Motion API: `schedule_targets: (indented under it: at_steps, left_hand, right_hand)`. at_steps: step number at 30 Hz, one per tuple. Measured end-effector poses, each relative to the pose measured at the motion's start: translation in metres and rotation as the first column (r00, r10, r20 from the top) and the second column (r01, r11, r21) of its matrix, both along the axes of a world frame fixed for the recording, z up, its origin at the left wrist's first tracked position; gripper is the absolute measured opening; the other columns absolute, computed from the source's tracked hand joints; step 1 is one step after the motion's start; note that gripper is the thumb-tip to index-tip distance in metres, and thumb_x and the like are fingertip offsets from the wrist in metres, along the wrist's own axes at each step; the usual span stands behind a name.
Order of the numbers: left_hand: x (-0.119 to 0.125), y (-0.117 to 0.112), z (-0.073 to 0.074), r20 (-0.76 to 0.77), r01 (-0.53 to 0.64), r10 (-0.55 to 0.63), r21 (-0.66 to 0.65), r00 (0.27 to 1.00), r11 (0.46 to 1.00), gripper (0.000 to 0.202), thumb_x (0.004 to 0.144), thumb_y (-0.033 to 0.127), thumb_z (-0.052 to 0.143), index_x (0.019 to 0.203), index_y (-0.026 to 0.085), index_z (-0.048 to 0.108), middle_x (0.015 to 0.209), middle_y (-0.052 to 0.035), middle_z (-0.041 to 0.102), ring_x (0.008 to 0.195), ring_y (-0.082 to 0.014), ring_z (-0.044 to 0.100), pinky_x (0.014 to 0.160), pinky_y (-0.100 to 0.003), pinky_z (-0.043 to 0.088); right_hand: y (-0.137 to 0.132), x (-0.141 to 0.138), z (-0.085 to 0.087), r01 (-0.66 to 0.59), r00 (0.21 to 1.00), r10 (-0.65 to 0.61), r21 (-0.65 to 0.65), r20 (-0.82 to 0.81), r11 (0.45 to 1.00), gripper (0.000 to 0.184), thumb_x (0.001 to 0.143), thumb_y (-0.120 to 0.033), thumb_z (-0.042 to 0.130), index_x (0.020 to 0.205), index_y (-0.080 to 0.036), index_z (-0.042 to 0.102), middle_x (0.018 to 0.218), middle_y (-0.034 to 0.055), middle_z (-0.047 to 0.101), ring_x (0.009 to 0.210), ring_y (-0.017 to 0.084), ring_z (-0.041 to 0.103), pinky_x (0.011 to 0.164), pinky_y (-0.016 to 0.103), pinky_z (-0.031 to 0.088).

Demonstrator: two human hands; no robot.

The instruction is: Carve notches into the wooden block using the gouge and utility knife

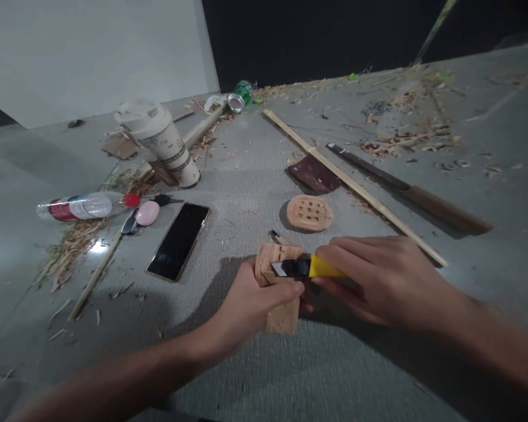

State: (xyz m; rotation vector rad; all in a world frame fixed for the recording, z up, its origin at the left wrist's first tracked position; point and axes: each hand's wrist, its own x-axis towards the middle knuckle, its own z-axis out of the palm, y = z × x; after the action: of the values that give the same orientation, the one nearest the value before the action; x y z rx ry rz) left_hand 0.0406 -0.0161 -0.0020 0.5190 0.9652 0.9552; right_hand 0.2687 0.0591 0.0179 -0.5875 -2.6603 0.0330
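My left hand [250,308] is wrapped around a small light wooden block [278,275] standing on the grey floor, thumb lying across its front. My right hand [381,278] is closed on a yellow utility knife [310,268]; its black head and blade tip rest against the top of the block. A thin wooden sliver [275,236] pokes up just behind the block. A round wooden disc with a woven grid pattern [310,212] lies a little farther away.
A long bamboo stick [352,183], a big knife with a wooden handle [413,192] and dark sandpaper [313,174] lie to the right. To the left lie a phone [178,240], a pink object [147,213], a plastic bottle [85,206], paper cups [162,140] and shavings.
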Motion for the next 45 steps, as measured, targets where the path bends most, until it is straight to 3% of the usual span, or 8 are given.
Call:
schedule_targets:
  at_steps: [5,11,18,25,29,33,38,45]
  left_hand:
    - [0.003,-0.001,0.003,-0.049,-0.001,0.001,-0.014,0.999,1.0,0.042,0.075,0.035,0.098,0.102,0.014,0.073,0.078,-0.0016,0.076,0.064,-0.0152,0.075,0.065,-0.026,0.063]
    - [-0.001,0.004,0.004,-0.024,0.078,-0.081,-0.084,0.996,0.993,0.033,0.078,0.034,0.093,0.091,0.013,0.071,0.072,-0.0019,0.073,0.063,-0.0142,0.072,0.062,-0.026,0.062]
    - [-0.01,0.008,0.009,0.024,0.128,-0.126,-0.067,0.992,0.99,0.05,0.083,0.036,0.094,0.11,0.021,0.055,0.075,-0.0002,0.077,0.064,-0.0147,0.073,0.064,-0.027,0.063]
    - [-0.014,0.013,0.003,0.027,0.146,-0.144,-0.055,0.989,0.988,0.062,0.083,0.044,0.096,0.116,0.022,0.049,0.075,-0.0012,0.077,0.063,-0.0145,0.073,0.065,-0.027,0.062]
    - [-0.017,0.016,0.003,0.04,0.181,-0.178,-0.093,0.983,0.979,0.059,0.084,0.043,0.095,0.116,0.02,0.051,0.075,-0.0026,0.078,0.063,-0.0145,0.073,0.066,-0.028,0.063]
    - [-0.019,0.016,0.007,-0.02,0.115,-0.116,-0.053,0.993,0.992,0.056,0.083,0.036,0.096,0.116,0.021,0.053,0.078,-0.0006,0.078,0.064,-0.0141,0.073,0.065,-0.026,0.063]
    - [-0.02,0.014,0.005,0.11,0.188,-0.177,-0.099,0.978,0.977,0.042,0.083,0.039,0.093,0.103,0.017,0.063,0.074,-0.0053,0.078,0.063,-0.0145,0.073,0.064,-0.024,0.061]
    - [-0.013,0.016,-0.007,0.121,0.063,-0.055,-0.063,0.991,0.996,0.041,0.08,0.035,0.093,0.106,0.016,0.068,0.073,-0.0055,0.078,0.062,-0.0166,0.074,0.062,-0.025,0.062]
  right_hand:
    - [-0.002,-0.002,0.001,0.025,1.0,-0.024,0.056,-0.005,0.998,0.018,0.11,-0.027,0.057,0.094,-0.02,0.063,0.077,-0.0006,0.065,0.064,0.016,0.062,0.061,0.037,0.036]
    - [-0.002,-0.001,0.002,0.046,0.999,-0.042,0.167,-0.025,0.985,0.02,0.11,-0.024,0.059,0.093,-0.018,0.069,0.082,0.0031,0.074,0.064,0.017,0.063,0.06,0.04,0.037]
    - [-0.002,0.0,-0.002,0.086,0.995,-0.074,0.219,-0.061,0.972,0.019,0.11,-0.025,0.062,0.098,-0.017,0.072,0.086,0.0045,0.078,0.065,0.016,0.063,0.061,0.039,0.038]
    - [-0.006,-0.002,-0.005,0.146,0.988,-0.131,0.203,-0.083,0.968,0.013,0.109,-0.026,0.066,0.099,-0.02,0.072,0.083,0.0011,0.076,0.067,0.015,0.062,0.062,0.035,0.04]
    - [-0.008,-0.004,-0.004,0.161,0.984,-0.143,0.193,-0.103,0.968,0.011,0.108,-0.026,0.068,0.1,-0.02,0.072,0.082,0.001,0.075,0.069,0.015,0.063,0.064,0.035,0.042]
    - [-0.011,-0.005,-0.003,0.177,0.981,-0.161,0.153,-0.109,0.972,0.006,0.107,-0.024,0.069,0.102,-0.021,0.072,0.081,0.0,0.074,0.072,0.015,0.066,0.065,0.035,0.043]
    - [-0.012,-0.009,-0.008,0.198,0.978,-0.183,0.162,-0.104,0.967,0.01,0.108,-0.027,0.069,0.103,-0.019,0.071,0.085,0.0011,0.076,0.069,0.016,0.066,0.063,0.038,0.039]
    - [-0.017,-0.022,-0.011,0.245,0.964,-0.233,0.087,-0.128,0.966,0.022,0.112,-0.032,0.059,0.094,-0.022,0.062,0.077,0.0004,0.07,0.062,0.016,0.064,0.062,0.036,0.04]
